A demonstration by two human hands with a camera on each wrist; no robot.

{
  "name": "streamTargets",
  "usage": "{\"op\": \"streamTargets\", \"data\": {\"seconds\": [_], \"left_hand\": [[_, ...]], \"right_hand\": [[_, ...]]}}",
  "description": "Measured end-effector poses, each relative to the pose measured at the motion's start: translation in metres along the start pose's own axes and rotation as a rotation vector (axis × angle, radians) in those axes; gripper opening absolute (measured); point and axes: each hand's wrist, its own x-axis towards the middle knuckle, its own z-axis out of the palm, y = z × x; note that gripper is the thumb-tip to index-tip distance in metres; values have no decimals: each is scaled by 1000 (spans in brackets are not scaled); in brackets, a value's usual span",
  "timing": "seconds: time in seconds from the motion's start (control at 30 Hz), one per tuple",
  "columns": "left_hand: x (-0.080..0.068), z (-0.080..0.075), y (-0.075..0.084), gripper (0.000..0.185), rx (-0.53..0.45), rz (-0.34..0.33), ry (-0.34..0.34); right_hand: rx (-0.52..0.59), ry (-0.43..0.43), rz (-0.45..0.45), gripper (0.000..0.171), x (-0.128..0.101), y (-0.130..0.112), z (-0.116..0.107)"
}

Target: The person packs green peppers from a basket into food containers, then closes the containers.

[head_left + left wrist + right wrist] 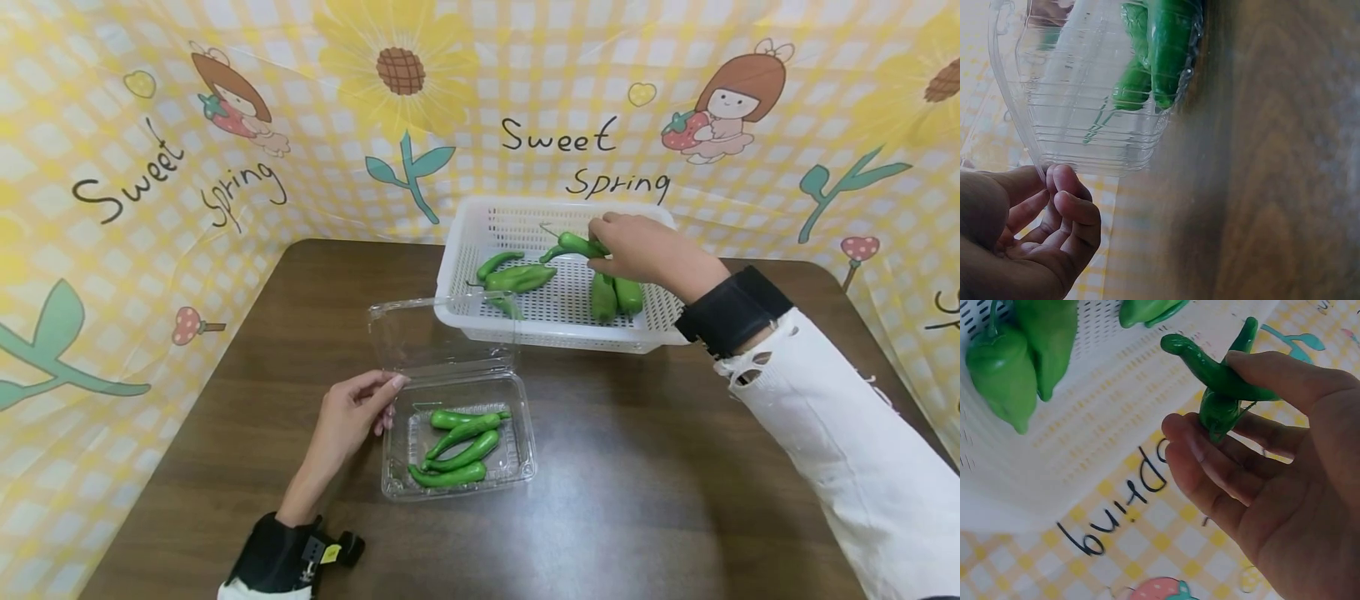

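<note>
My right hand (645, 248) is over the white basket (551, 335), pinching two slim green peppers (1204, 367) between thumb and fingers; they cross each other in the right wrist view. Below it, two thicker green peppers (603, 297) lie in the basket, and several others (517, 277) lie at its left side. With thumb and fingertips, my left hand (351, 412) pinches the upper left rim of a clear plastic clamshell box (397, 450). Its hinged lid (442, 333) stands raised at the back. Several green peppers (465, 450) lie side by side inside the box.
Both containers stand on a brown wooden table (630, 467), the basket behind the box. A yellow checked cloth (525, 67) hangs behind and at the sides. The raised lid's top reaches in front of the basket's near left corner.
</note>
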Motion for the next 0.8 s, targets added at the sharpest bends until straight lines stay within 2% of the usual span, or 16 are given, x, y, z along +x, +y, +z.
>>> {"op": "streamTargets", "data": {"seconds": [0.23, 0.53, 0.8], "left_hand": [[0, 0, 0, 26, -3, -13, 7], [1, -1, 0, 27, 1, 3, 7], [0, -1, -1, 27, 7, 8, 3]], "right_hand": [[1, 58, -25, 33, -17, -12, -7], [35, 134, -29, 32, -44, -31, -13], [89, 163, -54, 29, -65, -47, -13]]}}
